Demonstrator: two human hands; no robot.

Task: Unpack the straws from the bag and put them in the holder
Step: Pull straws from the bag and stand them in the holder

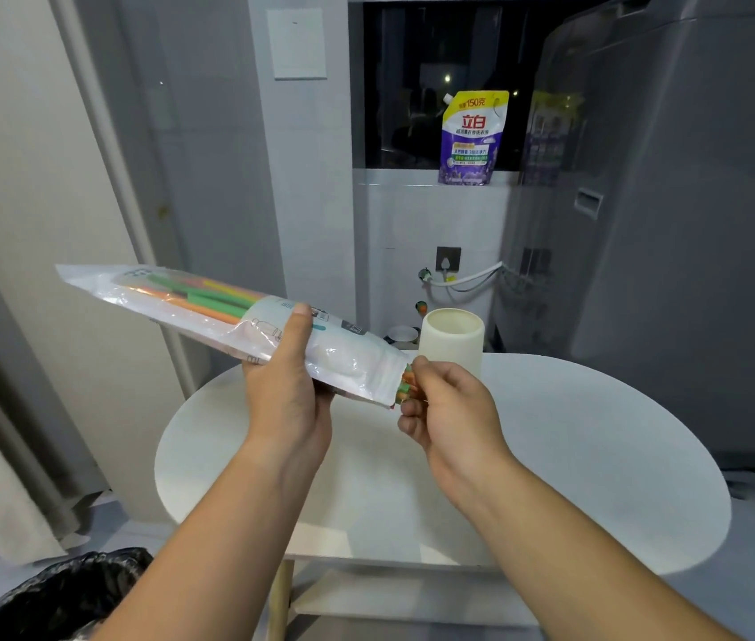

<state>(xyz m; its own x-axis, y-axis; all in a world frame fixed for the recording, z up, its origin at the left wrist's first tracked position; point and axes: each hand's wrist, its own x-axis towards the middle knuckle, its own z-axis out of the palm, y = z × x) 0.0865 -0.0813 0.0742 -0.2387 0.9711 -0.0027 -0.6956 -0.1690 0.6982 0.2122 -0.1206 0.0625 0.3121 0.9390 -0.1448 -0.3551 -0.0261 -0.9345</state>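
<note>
Bag (209,303) held in the air over the round white worktop (574,446), tilted: sealed end high at far left, open mouth low at right. Left hand (290,386) wraps the bag about mid-length, thumb on top over the printed label. Right hand (449,404) pinches the straws (405,388) where their ends poke out of the mouth; most of their length lies inside the clear film, in green, orange and yellow. Holder (452,337), a cream cup, stands upright on the far side of the worktop just behind the right hand, with no straws showing above its rim. Step in hand reads as drawing the bundle out. To do it well: gather all the ends in one firm pinch, ease the left hand's squeeze so the film does not clamp the straws, and pull along the bag's own line, not across it, or loose ones may spill. The cup looks light, so lower the bundle in gently.
</note>
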